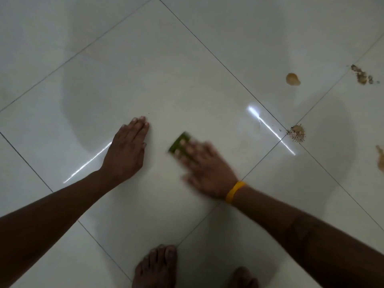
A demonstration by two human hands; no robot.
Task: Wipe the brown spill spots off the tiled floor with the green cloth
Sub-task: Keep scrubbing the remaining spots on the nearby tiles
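right hand (204, 171) pressing green cloth (179, 143), tiled floor (166, 80)

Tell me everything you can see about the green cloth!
The green cloth is small and looks folded flat, with a darker green edge. It lies on the glossy white tiled floor, mostly hidden under the fingers of the right hand, which press down on it. It is blurred, so its weave cannot be made out. No brown spot touches it.

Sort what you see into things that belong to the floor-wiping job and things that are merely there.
Belongs: green cloth under right hand; brown spill spots; tiled floor.

Merely there: left hand flat on floor; yellow wristband; bare feet.
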